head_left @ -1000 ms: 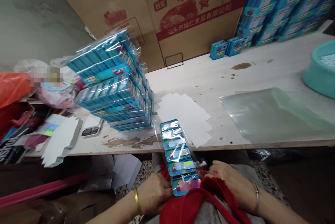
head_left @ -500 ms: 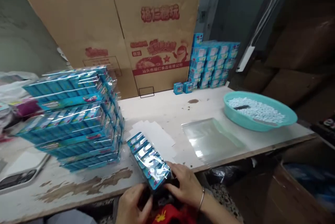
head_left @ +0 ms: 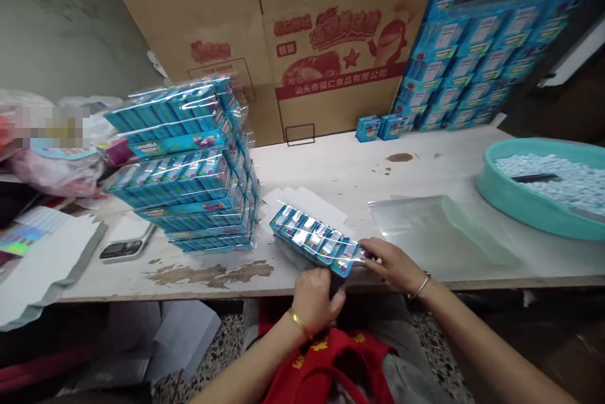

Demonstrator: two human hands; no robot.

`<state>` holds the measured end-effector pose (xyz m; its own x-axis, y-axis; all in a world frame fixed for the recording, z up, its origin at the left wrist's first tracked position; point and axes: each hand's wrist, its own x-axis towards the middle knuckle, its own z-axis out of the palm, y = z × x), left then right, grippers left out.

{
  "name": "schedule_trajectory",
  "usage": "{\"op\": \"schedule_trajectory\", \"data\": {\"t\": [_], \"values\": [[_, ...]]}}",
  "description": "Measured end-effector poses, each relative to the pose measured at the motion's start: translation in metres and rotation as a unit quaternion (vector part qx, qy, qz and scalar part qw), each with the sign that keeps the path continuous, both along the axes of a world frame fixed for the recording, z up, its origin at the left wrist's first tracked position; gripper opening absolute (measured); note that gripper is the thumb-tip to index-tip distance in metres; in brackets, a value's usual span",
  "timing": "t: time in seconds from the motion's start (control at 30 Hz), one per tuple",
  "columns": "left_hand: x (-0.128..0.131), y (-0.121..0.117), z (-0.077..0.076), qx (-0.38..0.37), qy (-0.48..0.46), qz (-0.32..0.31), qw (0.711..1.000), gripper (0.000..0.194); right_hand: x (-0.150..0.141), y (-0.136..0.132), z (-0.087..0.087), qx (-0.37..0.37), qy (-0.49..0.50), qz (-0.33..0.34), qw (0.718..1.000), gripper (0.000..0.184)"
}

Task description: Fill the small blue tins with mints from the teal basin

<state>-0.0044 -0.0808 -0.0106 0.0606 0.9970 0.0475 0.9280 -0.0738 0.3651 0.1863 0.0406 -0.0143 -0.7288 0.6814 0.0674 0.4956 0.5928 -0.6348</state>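
Observation:
A clear-wrapped pack of small blue boxes (head_left: 309, 237) lies slantwise near the table's front edge, its row of boxes facing up under shiny film. At its near side, my left hand (head_left: 316, 303) is closed against the pack, fingers curled and partly hidden. My right hand (head_left: 394, 265) pinches the film at the pack's right end. Under and behind the pack lie several white cards (head_left: 312, 203). To the right, flat clear plastic bags (head_left: 435, 234) rest on the table.
A tall stack of wrapped blue packs (head_left: 184, 177) stands left. Beyond it are a digital scale (head_left: 125, 243) and bagged items (head_left: 61, 164). A turquoise basin (head_left: 515, 215) of pale candies sits right. Blue boxes (head_left: 472, 70) are piled behind, beside a big cardboard sheet (head_left: 340, 101).
The view has tilted down and shifted left. The pack has turned flatter on the table, and my right hand has moved from its side to its right end.

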Motion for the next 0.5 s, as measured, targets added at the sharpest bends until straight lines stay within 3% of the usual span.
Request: {"op": "schedule_trajectory", "data": {"t": [0.07,0.13,0.2,0.27,0.33,0.4,0.5], "values": [[-0.004,0.009,0.009,-0.032,-0.053,-0.047,0.997,0.029,0.007,0.002,-0.002,-0.035,0.025,-0.055,0.998,0.028],[-0.018,0.019,0.022,-0.015,-0.135,-0.061,0.989,0.031,0.009,-0.008,-0.005,-0.087,0.076,-0.168,0.979,0.038],[-0.04,0.03,0.033,0.078,-0.19,0.017,0.978,0.028,0.003,-0.026,-0.008,-0.167,0.149,-0.292,0.93,0.04],[-0.065,0.044,0.034,0.173,-0.205,0.137,0.953,0.034,-0.01,-0.044,-0.008,-0.253,0.208,-0.357,0.875,0.041],[-0.089,0.062,0.024,0.191,-0.228,0.224,0.928,0.049,-0.028,-0.058,-0.005,-0.293,0.234,-0.366,0.852,0.043],[-0.106,0.079,0.007,0.142,-0.294,0.287,0.901,0.061,-0.047,-0.064,-0.002,-0.262,0.251,-0.376,0.852,0.044],[-0.121,0.095,-0.014,0.071,-0.392,0.323,0.858,0.053,-0.064,-0.062,0.002,-0.201,0.287,-0.423,0.836,0.044]]}}
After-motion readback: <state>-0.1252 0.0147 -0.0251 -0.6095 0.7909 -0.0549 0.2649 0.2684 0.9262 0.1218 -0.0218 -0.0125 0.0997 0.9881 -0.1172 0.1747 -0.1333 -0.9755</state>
